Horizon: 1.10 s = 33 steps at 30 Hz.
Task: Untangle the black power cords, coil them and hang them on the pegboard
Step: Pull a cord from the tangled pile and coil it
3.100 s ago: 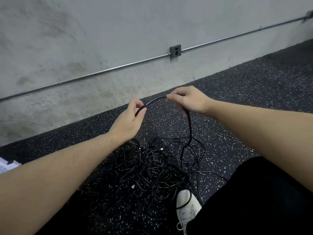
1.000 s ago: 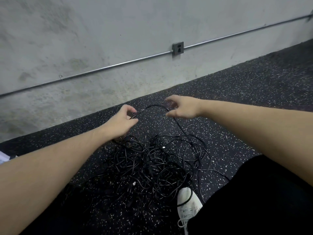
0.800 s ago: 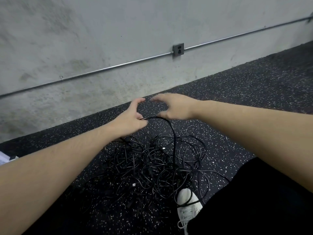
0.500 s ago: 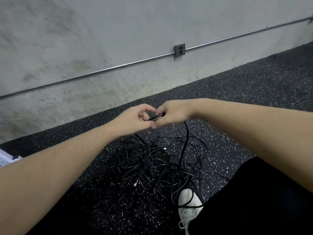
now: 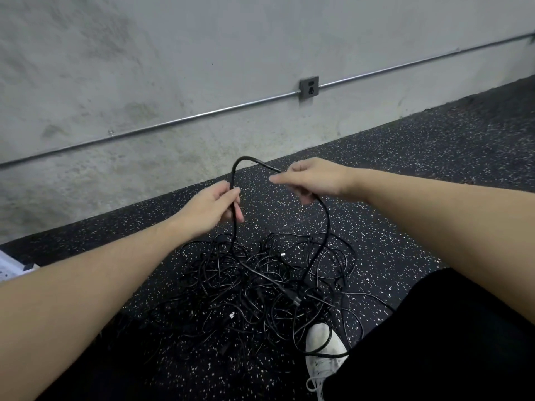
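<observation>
Head view: a person looks down at both arms, stretched out over a dark speckled floor (image 5: 434,157) beside a grey wall (image 5: 173,53).
Left hand: the left hand (image 5: 212,208) has its fingers curled round one black cord (image 5: 234,180) and grips it where the cord stands upright.
Right hand: the right hand (image 5: 311,178) pinches the same cord a bit further along — thumb and fingers are pressed onto it.
Loop: between the two hands the cord rises in a small arch, lifted off the floor.
Cord ends: from each hand the cord drops down into the pile.
Pile: the tangle of cords (image 5: 260,285) lies on the floor below the hands, just in front of a white shoe (image 5: 322,342); one strand lies across the shoe.
Done: only one cord is lifted, and only a short part of it — it looks like the very start of the job.
Left to do: almost all of it; the pile is a big knot, no cord is coiled, and none is hung.
Pegboard: it is not in this view, so where the cords will hang cannot be told.
Other things: a socket box (image 5: 309,88) sits on a thin pipe (image 5: 173,121) along the wall.
</observation>
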Each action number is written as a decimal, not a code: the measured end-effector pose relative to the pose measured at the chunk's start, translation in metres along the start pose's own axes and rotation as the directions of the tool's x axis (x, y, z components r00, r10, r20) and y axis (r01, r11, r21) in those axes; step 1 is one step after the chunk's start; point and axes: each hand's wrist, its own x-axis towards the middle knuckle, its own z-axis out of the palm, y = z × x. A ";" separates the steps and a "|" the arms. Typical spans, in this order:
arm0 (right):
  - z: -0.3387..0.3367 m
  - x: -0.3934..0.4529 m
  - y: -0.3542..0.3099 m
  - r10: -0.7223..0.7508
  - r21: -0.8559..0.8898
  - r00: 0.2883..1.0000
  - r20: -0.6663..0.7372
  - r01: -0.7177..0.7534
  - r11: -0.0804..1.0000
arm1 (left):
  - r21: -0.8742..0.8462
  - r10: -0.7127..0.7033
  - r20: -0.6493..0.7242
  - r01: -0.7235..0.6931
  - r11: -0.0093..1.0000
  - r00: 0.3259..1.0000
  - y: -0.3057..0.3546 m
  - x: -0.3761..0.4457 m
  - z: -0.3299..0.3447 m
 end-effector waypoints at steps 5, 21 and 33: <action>0.012 0.002 -0.012 -0.029 -0.039 0.995 0.100 0.033 0.999 | -0.009 0.041 -0.026 -0.041 0.999 0.999 0.012 0.005 0.006; 0.010 0.003 -0.022 -0.213 0.002 0.976 -0.054 0.213 0.977 | 0.122 0.025 0.006 -0.025 0.992 1.000 -0.011 -0.001 -0.014; 0.020 0.011 -0.011 -0.068 -0.071 0.994 0.080 0.074 0.995 | -0.262 -0.102 -0.098 0.074 0.962 0.990 -0.011 0.001 -0.016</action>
